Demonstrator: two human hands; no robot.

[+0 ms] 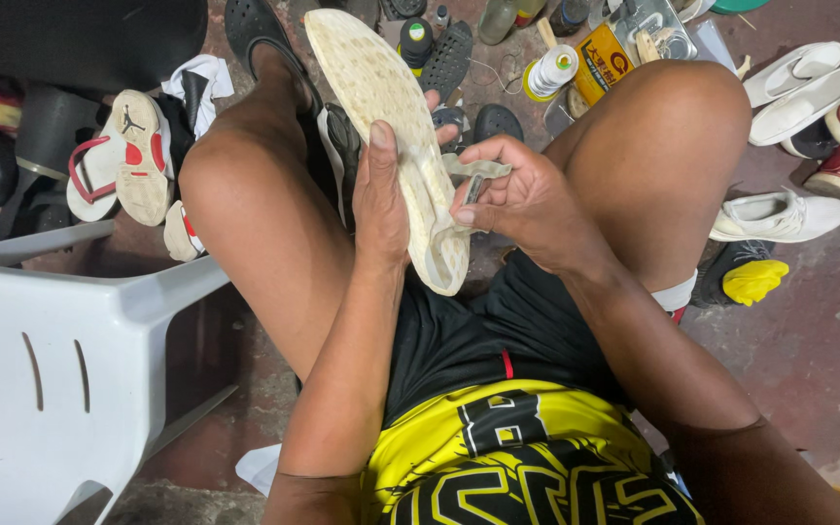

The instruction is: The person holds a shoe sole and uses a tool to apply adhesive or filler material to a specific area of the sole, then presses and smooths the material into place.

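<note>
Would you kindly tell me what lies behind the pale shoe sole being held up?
Behind the shoe sole, dark sandals and a dark shoe show partly on the floor. Its far face and the left hand's fingers are hidden.

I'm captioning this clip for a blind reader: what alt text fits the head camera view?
A seated person's left hand holds a worn cream shoe sole upright between bare knees, while the right hand pinches a small grey metal tool against the sole's edge. Shoes, including a white sneaker, bottles and a yellow can lie about the floor, with a white plastic chair at left.
</note>
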